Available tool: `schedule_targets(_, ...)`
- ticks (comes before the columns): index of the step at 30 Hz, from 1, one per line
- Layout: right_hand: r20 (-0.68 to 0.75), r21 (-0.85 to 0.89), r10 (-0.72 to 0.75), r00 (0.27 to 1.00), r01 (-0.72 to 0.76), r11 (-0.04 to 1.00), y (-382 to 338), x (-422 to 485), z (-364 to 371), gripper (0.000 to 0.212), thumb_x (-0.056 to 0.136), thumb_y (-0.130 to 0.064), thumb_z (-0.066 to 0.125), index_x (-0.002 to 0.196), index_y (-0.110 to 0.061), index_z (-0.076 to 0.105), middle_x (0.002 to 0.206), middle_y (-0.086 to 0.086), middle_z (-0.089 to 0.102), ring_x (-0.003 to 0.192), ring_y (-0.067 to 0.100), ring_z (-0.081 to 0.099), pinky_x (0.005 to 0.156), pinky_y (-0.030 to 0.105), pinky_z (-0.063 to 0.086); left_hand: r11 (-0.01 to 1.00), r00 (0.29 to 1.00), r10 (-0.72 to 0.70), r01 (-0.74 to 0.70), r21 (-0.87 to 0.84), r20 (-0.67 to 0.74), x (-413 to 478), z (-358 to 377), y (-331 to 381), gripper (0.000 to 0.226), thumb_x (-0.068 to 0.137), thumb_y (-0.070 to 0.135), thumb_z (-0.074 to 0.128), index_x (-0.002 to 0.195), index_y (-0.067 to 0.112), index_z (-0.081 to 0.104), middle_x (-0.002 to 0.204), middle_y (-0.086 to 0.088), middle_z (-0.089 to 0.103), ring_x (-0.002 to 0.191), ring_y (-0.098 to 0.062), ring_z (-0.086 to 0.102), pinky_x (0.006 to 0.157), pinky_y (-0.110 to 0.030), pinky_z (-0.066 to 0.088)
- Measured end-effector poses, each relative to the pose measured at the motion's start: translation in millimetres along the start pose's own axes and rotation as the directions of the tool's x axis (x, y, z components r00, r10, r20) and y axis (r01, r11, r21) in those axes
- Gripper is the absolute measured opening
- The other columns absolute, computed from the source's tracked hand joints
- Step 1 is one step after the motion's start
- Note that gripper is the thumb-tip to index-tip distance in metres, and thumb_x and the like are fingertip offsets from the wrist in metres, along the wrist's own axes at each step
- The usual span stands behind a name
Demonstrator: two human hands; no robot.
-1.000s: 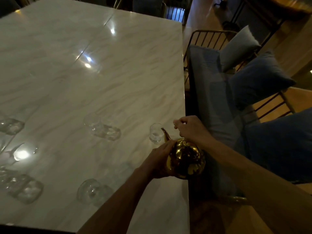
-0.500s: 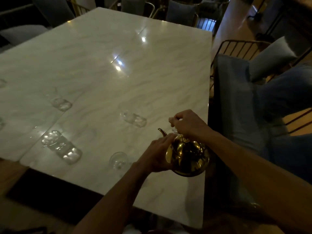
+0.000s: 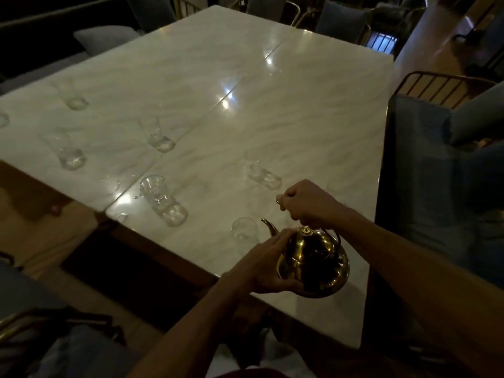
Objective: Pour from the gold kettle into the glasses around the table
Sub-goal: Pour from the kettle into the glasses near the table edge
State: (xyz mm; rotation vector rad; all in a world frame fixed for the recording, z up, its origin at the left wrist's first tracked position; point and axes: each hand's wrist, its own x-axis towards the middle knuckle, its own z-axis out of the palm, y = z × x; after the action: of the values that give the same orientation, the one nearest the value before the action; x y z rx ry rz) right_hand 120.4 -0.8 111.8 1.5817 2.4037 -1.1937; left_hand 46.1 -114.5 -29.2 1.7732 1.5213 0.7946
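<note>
Gold kettle point(image 3: 313, 264) over table's point(image 3: 286, 137) near-right corner, spout toward small glass point(image 3: 243, 228) just beside it. Right hand point(image 3: 306, 204) clenched on handle above, left hand point(image 3: 263, 266) cupping the body. Other glasses point(image 3: 163, 200) further left.

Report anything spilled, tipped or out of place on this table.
Nothing stands out clearly. The glasses stand upright on the marble table. Bright glints near its front edge by the nearest big glass could be droplets or reflections; too dim to tell. Both hands hold the gold kettle near a small glass.
</note>
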Motion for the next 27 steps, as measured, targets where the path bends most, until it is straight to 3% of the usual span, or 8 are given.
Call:
schedule_targets(4,0.034,-0.075,0.027,0.999,-0.024,0.997,-11,2,16,0.038,0.098,-0.030,0.053,0.097,0.003,0.070,0.066,0.010,0.059,0.042,0.014,0.045,0.040,0.020,0.038,1.000,1.000,-0.023,0.023,-0.021,0.001,-12,-1,-6,0.107,0.070,0.048,0.084,0.151,0.038,0.015,0.147,0.009,0.047,0.127,-0.013,0.053,0.105,-0.031,0.047)
schedule_targets(9,0.053,-0.130,0.051,0.997,-0.044,0.991,-20,8,27,0.038,0.097,-0.028,0.053,0.095,0.006,0.070,0.068,0.014,0.062,0.040,0.015,0.046,0.040,0.021,0.039,0.997,0.997,-0.070,0.070,-0.040,0.016,-19,-3,-12,0.112,0.069,0.051,0.083,0.153,0.037,0.010,0.149,0.005,0.047,0.132,-0.017,0.052,0.108,-0.040,0.047)
schedule_targets(19,0.054,-0.202,0.107,0.993,-0.095,0.975,-27,19,40,0.038,0.097,-0.034,0.054,0.096,0.001,0.069,0.072,0.014,0.065,0.047,0.019,0.051,0.043,0.023,0.043,0.990,0.993,-0.112,0.113,-0.081,0.024,-24,-3,-15,0.114,0.068,0.050,0.085,0.154,0.037,0.011,0.151,0.008,0.044,0.136,-0.014,0.047,0.111,-0.042,0.043)
schedule_targets(22,0.052,-0.200,0.109,0.993,-0.097,0.975,-27,21,41,0.038,0.097,-0.033,0.054,0.096,0.002,0.069,0.070,0.013,0.064,0.047,0.019,0.051,0.043,0.023,0.043,0.991,0.994,-0.107,0.109,-0.083,0.026,-24,-4,-16,0.113,0.069,0.048,0.085,0.155,0.035,0.011,0.152,0.008,0.044,0.136,-0.012,0.045,0.111,-0.032,0.040)
schedule_targets(25,0.057,-0.192,0.116,0.992,-0.103,0.976,-26,21,41,0.038,0.097,-0.033,0.054,0.095,0.002,0.069,0.067,0.012,0.061,0.045,0.018,0.049,0.042,0.022,0.041,0.990,0.994,-0.102,0.104,-0.100,0.025,-25,-4,-17,0.112,0.070,0.046,0.085,0.155,0.035,0.012,0.151,0.009,0.044,0.130,0.003,0.039,0.101,-0.008,0.030)
schedule_targets(27,0.058,-0.192,0.117,0.991,-0.104,0.976,-26,21,42,0.038,0.097,-0.032,0.054,0.094,0.002,0.069,0.066,0.011,0.061,0.044,0.017,0.048,0.041,0.021,0.041,0.989,0.995,-0.099,0.101,-0.109,0.025,-25,-5,-16,0.111,0.071,0.045,0.085,0.154,0.034,0.013,0.151,0.008,0.044,0.129,0.004,0.039,0.099,-0.008,0.028)
